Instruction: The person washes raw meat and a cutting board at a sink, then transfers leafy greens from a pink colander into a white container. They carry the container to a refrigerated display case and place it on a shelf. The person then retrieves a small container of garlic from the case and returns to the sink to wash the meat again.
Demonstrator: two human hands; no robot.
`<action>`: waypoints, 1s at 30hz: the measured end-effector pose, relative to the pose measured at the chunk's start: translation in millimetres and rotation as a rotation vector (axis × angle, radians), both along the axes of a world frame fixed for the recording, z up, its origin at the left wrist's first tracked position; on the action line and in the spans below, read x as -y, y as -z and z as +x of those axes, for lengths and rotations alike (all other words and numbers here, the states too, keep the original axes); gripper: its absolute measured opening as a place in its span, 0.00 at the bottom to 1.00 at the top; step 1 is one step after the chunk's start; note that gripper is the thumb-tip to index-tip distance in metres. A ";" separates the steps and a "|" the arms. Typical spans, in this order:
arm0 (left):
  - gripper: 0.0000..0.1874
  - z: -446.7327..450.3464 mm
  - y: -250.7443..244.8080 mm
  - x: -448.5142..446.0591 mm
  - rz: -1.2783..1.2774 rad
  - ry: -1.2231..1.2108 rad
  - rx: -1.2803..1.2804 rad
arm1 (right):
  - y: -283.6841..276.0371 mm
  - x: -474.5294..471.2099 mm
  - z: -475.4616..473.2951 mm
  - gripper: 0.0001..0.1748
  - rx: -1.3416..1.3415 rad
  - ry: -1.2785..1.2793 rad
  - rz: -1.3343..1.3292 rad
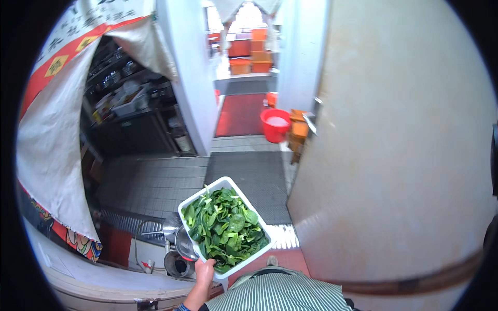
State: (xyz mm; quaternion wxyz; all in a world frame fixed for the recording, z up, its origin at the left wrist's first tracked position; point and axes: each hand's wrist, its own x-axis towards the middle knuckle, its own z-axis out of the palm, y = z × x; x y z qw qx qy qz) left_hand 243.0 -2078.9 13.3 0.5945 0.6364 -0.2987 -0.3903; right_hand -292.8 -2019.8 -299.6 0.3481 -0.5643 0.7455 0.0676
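My left hand (205,271) grips the near left corner of a white plastic tub (255,254). Loose dark-green leafy vegetables (227,225) with pale stems fill it, heaped near the rim. The tub hangs in front of my striped apron (268,291), turned at an angle. My right hand is out of view. Close to the tub's left side are a steel pot (184,243) and a dark round container (179,265), both partly covered by it.
A tall pale door or panel (393,136) runs along my right. Ahead, a dark mat (249,182) leads to a red mat (241,116), with a red bucket (276,130) at its right edge. A printed cloth curtain (52,155) hangs left; orange crates (260,50) stand far ahead.
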 end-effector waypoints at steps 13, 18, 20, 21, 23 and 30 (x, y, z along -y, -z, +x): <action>0.15 31.5 38.8 66.4 0.106 -0.071 0.277 | -53.3 419.8 55.9 0.13 0.955 0.339 -0.664; 0.14 62.2 75.1 129.1 -0.057 0.082 0.271 | 91.7 238.7 50.4 0.17 0.160 0.004 -0.497; 0.13 74.1 83.0 156.1 -0.121 0.115 0.126 | 136.9 137.0 51.3 0.16 0.064 -0.014 -0.259; 0.13 76.4 87.2 165.7 -0.131 0.140 0.050 | 152.4 93.9 51.1 0.16 0.054 0.004 -0.173; 0.14 76.7 94.2 170.2 -0.280 0.207 0.003 | 170.4 20.5 47.9 0.16 0.053 0.051 -0.053; 0.18 15.9 175.3 -42.2 -0.264 0.103 0.139 | 225.6 -71.0 -3.2 0.16 0.066 0.044 -0.104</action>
